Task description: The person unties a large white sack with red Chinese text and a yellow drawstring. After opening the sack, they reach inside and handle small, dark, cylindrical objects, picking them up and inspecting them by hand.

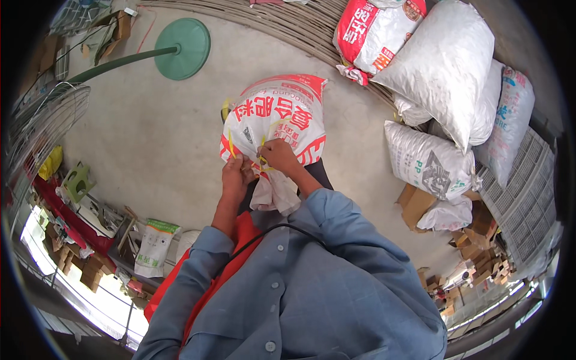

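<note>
A full white sack with red print [264, 99] stands on the floor in front of me, its gathered neck [275, 191] toward my body. My left hand [236, 175] is closed in a pinch at the left of the neck, with one end of a yellow tie [231, 146] sticking up from its fingers. Close beside it, my right hand [278, 155] is closed on another part of the yellow tie, over the base of the neck. The stretch of tie between the fingers is partly hidden by the hands.
Stuffed white sacks [444, 66] are piled at the right, with cardboard boxes [414, 207] below them. Long thin poles [258, 18] lie along the far side. A green round stand base [183, 49] is at the far left, and a green stool [78, 182] lies at the left.
</note>
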{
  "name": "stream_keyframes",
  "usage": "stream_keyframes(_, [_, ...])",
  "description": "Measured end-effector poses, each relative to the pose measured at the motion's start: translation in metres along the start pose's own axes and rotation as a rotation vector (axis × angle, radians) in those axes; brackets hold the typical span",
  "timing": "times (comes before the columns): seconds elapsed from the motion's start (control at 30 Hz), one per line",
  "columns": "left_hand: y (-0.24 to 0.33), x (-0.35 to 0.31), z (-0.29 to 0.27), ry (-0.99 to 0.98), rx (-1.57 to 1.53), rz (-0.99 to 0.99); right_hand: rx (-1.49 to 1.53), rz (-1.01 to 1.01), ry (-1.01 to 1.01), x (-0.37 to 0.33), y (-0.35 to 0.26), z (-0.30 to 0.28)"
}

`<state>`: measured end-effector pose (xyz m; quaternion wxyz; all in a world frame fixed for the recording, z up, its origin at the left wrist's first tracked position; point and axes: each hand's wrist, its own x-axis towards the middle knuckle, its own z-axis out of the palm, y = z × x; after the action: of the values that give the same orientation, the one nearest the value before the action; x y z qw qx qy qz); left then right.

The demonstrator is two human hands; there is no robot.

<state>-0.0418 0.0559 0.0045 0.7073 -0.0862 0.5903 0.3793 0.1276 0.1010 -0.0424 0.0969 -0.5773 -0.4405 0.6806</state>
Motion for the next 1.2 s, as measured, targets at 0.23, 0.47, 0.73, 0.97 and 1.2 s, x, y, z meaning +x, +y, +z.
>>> stream_keyframes(0.23, [0.010, -0.007, 0.041, 0.134, 0.951, 0.154, -0.174, -0.062, 0.061, 0.007, 0.001, -0.002])
stream_keyframes(0.47, [0.003, -0.001, 0.030, 0.173, 0.724, 0.059, -0.053, 0.050, 0.117, 0.004, -0.002, -0.002])
stream_keyframes(0.73, [0.007, 0.003, 0.019, 0.130, 0.697, -0.025, -0.280, -0.388, 0.000, -0.013, 0.009, 0.002])
stream_keyframes(0.97, [0.008, 0.000, 0.026, 0.107, 0.786, 0.071, -0.462, -0.250, 0.067, -0.027, -0.009, -0.001])
stream_keyframes(1.2, [0.005, 0.002, 0.031, 0.163, 0.822, 0.074, -0.764, -0.281, -0.073, -0.016, -0.025, -0.037])
